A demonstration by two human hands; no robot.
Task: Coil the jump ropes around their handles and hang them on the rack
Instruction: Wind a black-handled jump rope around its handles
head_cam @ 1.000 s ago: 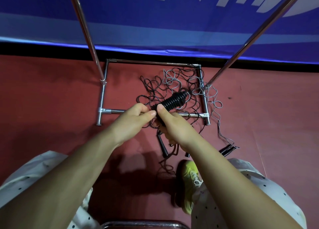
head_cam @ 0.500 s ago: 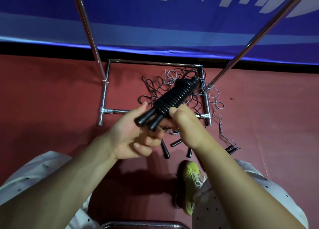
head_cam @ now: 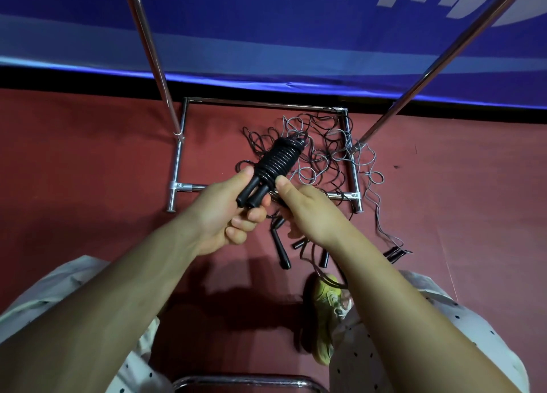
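head: coiled jump rope (head_cam: 276, 163) angled up-right, handle ends down-left.

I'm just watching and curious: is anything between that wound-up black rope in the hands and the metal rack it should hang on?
Nothing visible blocks it. The coiled rope is held up in the air by the left hand and right hand, with the rack's poles rising on either side. The hanging bar itself is out of view, so that part cannot be judged.
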